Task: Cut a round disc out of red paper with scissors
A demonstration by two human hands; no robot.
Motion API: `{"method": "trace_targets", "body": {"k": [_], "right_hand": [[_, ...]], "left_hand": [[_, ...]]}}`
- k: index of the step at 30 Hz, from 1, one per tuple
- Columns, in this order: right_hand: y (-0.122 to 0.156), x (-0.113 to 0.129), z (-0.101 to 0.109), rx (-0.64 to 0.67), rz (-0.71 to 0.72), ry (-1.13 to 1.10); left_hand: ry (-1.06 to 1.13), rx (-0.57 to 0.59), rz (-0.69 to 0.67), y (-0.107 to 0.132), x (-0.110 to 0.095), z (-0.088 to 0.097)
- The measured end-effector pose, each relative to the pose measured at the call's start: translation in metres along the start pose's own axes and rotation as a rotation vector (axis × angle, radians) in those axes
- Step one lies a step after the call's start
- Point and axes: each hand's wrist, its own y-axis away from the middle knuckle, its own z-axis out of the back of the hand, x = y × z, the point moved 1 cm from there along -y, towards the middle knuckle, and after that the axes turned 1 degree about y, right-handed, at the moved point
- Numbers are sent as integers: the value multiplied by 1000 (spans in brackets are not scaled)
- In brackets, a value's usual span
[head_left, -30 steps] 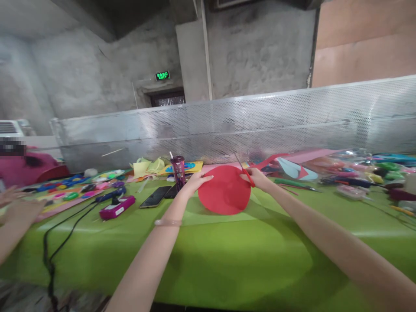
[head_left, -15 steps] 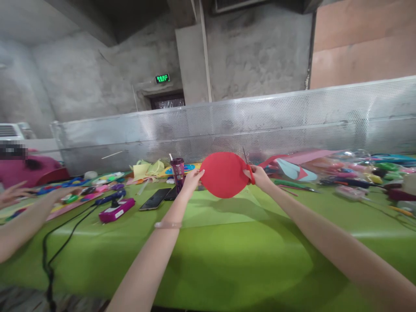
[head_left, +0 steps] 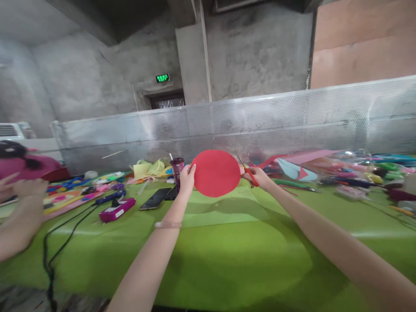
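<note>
One green table (head_left: 224, 251), red disc (head_left: 216, 173) above, faces seemingly metal screening (head_left: 276, 117).

Head view, single: taken from head height, directed forward and down over the green table (head_left: 351, 216), perforated panel (head_left: 276, 117) faced beyond.

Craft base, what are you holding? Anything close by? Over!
Left grip on red disc, raised above green table. Right grip holding red-handled scissors, blades near disc's edge. Purple cup just behind left grip.
</note>
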Motion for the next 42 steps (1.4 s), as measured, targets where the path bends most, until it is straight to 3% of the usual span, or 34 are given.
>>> {"method": "trace_targets", "body": {"k": [15, 32, 42], "right_hand": [[2, 5, -8, 1, 33, -46], [3, 4, -11, -35, -15, 60], [2, 23, -22, -100, 33, -97]], "left_hand": [[30, -26, -12, 1, -3, 0], [21, -70, -3, -1, -2, 2], [77, -14, 25, 3, -7, -1]]}}
